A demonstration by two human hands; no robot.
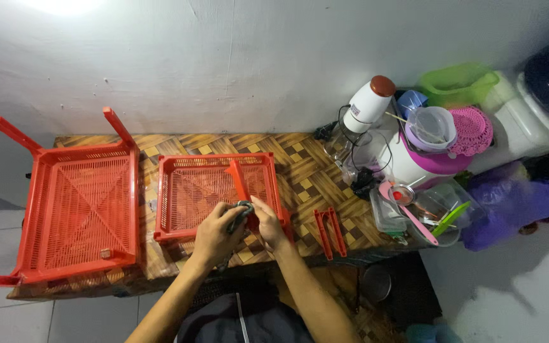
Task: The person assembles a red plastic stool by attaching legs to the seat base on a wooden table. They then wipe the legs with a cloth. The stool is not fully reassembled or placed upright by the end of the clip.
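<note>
My left hand and my right hand meet over the near edge of a small red plastic tray lying on a table with a woven-pattern cover. Both hands grip a dark grey cloth-like thing between them; what it is exactly I cannot tell. A red post lies slanted inside the tray, just beyond my fingers. A larger red plastic tray with posts sticking out at its corners lies to the left.
Two loose red posts lie on the table right of my right hand. Farther right stand a white-and-pink appliance, a white mixer, clear containers, a green basket and a purple bag. A white wall runs behind the table.
</note>
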